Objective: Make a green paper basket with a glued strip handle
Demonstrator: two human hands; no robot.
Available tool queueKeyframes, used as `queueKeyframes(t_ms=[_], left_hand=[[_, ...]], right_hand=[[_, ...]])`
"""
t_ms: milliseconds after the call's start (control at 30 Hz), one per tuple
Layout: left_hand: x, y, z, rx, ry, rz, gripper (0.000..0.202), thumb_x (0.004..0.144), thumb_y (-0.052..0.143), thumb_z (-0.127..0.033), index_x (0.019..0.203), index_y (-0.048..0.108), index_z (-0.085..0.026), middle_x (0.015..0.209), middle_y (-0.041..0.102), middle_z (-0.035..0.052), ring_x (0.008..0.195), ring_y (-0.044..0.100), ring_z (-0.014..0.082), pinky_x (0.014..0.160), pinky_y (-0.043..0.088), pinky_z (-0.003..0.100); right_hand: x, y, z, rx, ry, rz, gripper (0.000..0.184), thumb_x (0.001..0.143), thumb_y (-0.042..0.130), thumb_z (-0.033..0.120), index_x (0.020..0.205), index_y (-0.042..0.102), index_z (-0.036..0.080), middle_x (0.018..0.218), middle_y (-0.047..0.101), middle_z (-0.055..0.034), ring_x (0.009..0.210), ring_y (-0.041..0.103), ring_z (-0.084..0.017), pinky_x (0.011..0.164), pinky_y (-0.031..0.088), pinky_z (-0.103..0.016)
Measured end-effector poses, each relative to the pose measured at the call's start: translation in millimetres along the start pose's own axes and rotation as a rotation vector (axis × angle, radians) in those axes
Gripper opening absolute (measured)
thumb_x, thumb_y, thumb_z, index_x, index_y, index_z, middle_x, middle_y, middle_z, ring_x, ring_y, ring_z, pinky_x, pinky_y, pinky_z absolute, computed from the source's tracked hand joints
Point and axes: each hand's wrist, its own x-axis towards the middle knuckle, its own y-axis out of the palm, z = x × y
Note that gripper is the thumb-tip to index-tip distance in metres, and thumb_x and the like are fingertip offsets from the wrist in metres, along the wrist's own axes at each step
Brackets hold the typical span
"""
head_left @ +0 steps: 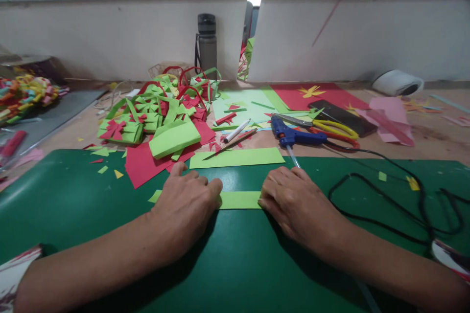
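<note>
A light-green paper strip lies crosswise on the green mat, its middle bare between my two hands. My left hand, fingers curled together, grips and presses the strip on its left part; the left tip of the paper sticks out past the knuckles. At the right end, my right hand is closed on the paper with thumb and fingers pinched. Just beyond both hands rests another light-green strip, and a thin pointed tool lies over its edge. My fingertips are partly hidden.
Behind the strips are a blue glue gun with a looping black cord, yellow-handled scissors and a white pen. Small paper bags pile up at the left, near a dark bottle. Scraps dot the green mat.
</note>
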Motion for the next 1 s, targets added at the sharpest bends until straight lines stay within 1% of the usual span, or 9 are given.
queueKeyframes(t_ms=[133, 200, 267, 367, 467, 533, 667, 767, 1000], left_hand=[[-2.6, 4.3, 1.3, 0.078, 0.109, -0.094, 0.015, 0.086, 0.042, -0.014, 0.083, 0.056, -0.020, 0.061, 0.059, 0.0011, 0.059, 0.051, 0.0180, 0.076, 0.031, 0.043], [-3.5, 7.1, 3.2, 0.137, 0.183, -0.145, 0.016, 0.085, 0.042, -0.011, 0.084, 0.055, -0.021, 0.059, 0.056, 0.0005, 0.057, 0.049, 0.0171, 0.076, 0.031, 0.043], [-4.5, 8.9, 5.7, 0.163, 0.263, -0.173, 0.017, 0.085, 0.043, -0.011, 0.086, 0.055, -0.023, 0.060, 0.055, 0.0003, 0.057, 0.047, 0.0175, 0.076, 0.031, 0.042], [-6.5, 9.1, 9.4, 0.161, 0.365, -0.174, 0.020, 0.087, 0.043, -0.014, 0.098, 0.054, -0.025, 0.063, 0.055, 0.0006, 0.058, 0.046, 0.0183, 0.073, 0.031, 0.041], [-8.8, 8.4, 11.1, 0.168, 0.429, -0.173, 0.030, 0.089, 0.040, -0.016, 0.115, 0.048, -0.027, 0.066, 0.055, 0.0013, 0.059, 0.046, 0.0187, 0.074, 0.031, 0.042], [-9.8, 8.6, 11.1, 0.174, 0.456, -0.181, 0.033, 0.090, 0.038, -0.016, 0.121, 0.045, -0.027, 0.067, 0.055, 0.0016, 0.060, 0.046, 0.0187, 0.076, 0.031, 0.044], [-9.8, 10.4, 10.3, 0.184, 0.465, -0.189, 0.032, 0.090, 0.037, -0.015, 0.119, 0.048, -0.025, 0.068, 0.055, 0.0026, 0.061, 0.046, 0.0186, 0.078, 0.031, 0.046], [-9.5, 12.2, 10.8, 0.186, 0.461, -0.180, 0.031, 0.090, 0.039, -0.015, 0.117, 0.049, -0.025, 0.069, 0.055, 0.0031, 0.061, 0.045, 0.0186, 0.078, 0.031, 0.046], [-10.2, 17.2, 12.7, 0.205, 0.446, -0.222, 0.033, 0.090, 0.040, -0.014, 0.119, 0.046, -0.028, 0.069, 0.054, 0.0017, 0.061, 0.043, 0.0166, 0.080, 0.031, 0.043]], right_hand=[[-3.1, 1.0, -1.2, -0.009, -0.050, -0.097, 0.019, 0.087, 0.044, 0.015, 0.072, 0.056, 0.017, 0.073, 0.057, -0.0038, 0.073, 0.050, -0.018, 0.078, 0.030, -0.037], [-5.2, 0.9, -1.9, -0.041, -0.146, -0.156, 0.022, 0.089, 0.041, 0.013, 0.079, 0.060, 0.018, 0.077, 0.058, -0.0045, 0.076, 0.050, -0.018, 0.083, 0.028, -0.042], [-6.9, 0.5, -3.0, -0.066, -0.277, -0.194, 0.027, 0.090, 0.037, 0.011, 0.093, 0.062, 0.021, 0.081, 0.059, -0.0057, 0.081, 0.049, -0.020, 0.085, 0.028, -0.045], [-7.7, 0.7, -5.3, -0.084, -0.433, -0.183, 0.028, 0.090, 0.040, 0.014, 0.109, 0.059, 0.022, 0.081, 0.058, -0.0062, 0.082, 0.048, -0.021, 0.086, 0.029, -0.047], [-6.6, 1.9, -7.0, -0.112, -0.511, -0.157, 0.027, 0.090, 0.042, 0.016, 0.112, 0.058, 0.020, 0.078, 0.057, -0.0051, 0.077, 0.047, -0.020, 0.086, 0.030, -0.048], [-5.6, 2.3, -7.1, -0.145, -0.547, -0.143, 0.026, 0.090, 0.042, 0.018, 0.112, 0.057, 0.018, 0.078, 0.057, -0.0050, 0.077, 0.047, -0.021, 0.084, 0.032, -0.047], [-7.8, 0.1, -8.5, -0.168, -0.595, -0.097, 0.024, 0.090, 0.042, 0.016, 0.107, 0.058, 0.014, 0.084, 0.058, -0.0070, 0.085, 0.049, -0.023, 0.082, 0.034, -0.044], [-14.2, -2.3, -14.6, -0.182, -0.589, -0.080, 0.024, 0.090, 0.041, 0.015, 0.108, 0.057, 0.013, 0.090, 0.059, -0.0084, 0.093, 0.049, -0.025, 0.085, 0.033, -0.046], [-30.1, -4.0, -30.0, -0.281, -0.521, -0.087, 0.024, 0.086, 0.047, 0.015, 0.108, 0.057, 0.018, 0.089, 0.059, -0.0063, 0.094, 0.050, -0.024, 0.094, 0.026, -0.055]])
